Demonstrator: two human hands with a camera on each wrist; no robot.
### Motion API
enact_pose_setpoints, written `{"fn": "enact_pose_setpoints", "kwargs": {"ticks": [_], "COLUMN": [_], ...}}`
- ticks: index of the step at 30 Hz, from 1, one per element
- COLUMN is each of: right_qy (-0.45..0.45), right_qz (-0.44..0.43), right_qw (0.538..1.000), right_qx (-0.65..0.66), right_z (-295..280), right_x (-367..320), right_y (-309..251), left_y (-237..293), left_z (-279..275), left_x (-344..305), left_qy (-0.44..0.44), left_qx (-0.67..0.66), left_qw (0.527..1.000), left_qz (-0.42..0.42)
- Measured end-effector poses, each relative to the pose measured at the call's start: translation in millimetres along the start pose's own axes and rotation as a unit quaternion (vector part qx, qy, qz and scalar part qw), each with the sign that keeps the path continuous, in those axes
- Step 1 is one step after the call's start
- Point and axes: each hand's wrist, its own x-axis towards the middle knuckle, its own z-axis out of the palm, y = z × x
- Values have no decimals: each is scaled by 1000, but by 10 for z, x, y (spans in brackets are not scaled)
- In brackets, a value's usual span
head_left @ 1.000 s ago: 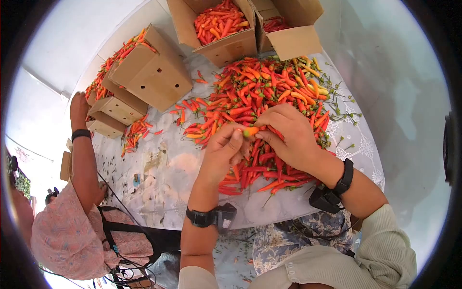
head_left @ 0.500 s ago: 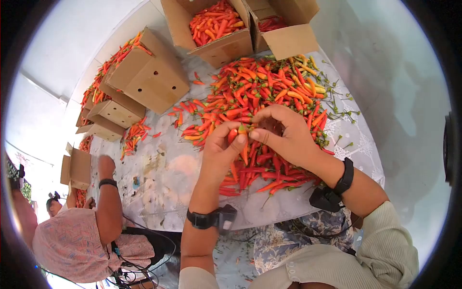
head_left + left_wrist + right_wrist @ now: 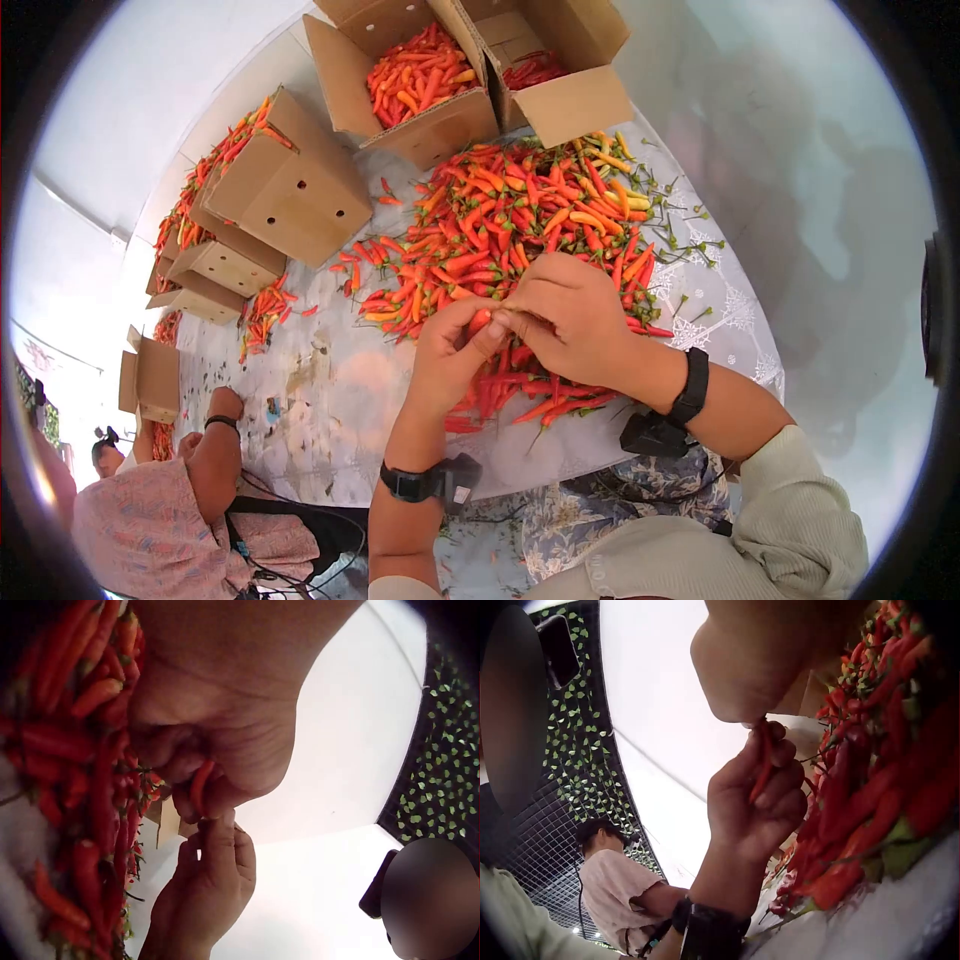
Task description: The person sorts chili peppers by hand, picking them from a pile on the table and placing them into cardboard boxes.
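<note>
My left hand point(image 3: 445, 355) holds a small red chili pepper point(image 3: 480, 321), the fingers curled round it and the thumb lying along it. In the right wrist view the chili point(image 3: 763, 769) lies across the left fingers with its tip toward the palm. My right hand point(image 3: 572, 312) pinches the stem end of this chili, its fingertips meeting the left hand's; the stem itself is mostly hidden. Under and beyond both hands spreads a large pile of red and orange chilies point(image 3: 480, 220), many with green stems.
Loose green stems point(image 3: 690, 245) lie right of the pile. Behind stand cardboard boxes, one with chilies point(image 3: 425, 150); another box point(image 3: 300, 200) stands at the left near a small chili heap point(image 3: 265, 315). Another person point(image 3: 170, 510) sits at the left of the cloth-covered table point(image 3: 320, 420).
An orange chili shows between my hands at first, then a red one with a green cap; now my right fingers cover the red one's stem end. The other person's arm has come down from the boxes.
</note>
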Motion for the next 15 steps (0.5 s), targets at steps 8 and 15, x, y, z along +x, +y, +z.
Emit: {"fn": "enact_pose_setpoints", "kwargs": {"ticks": [8, 15], "right_qy": [14, -6], "right_qz": [-49, 129], "right_qw": [993, 991], "right_qx": [-105, 38], "right_z": [-40, -159], "right_x": [-12, 109], "right_y": [37, 410], "left_y": [23, 75], "left_z": [76, 29], "left_x": [-15, 48], "left_qy": [59, 92], "left_qx": [-5, -106], "left_qw": [998, 990], "left_qz": [-7, 25]}}
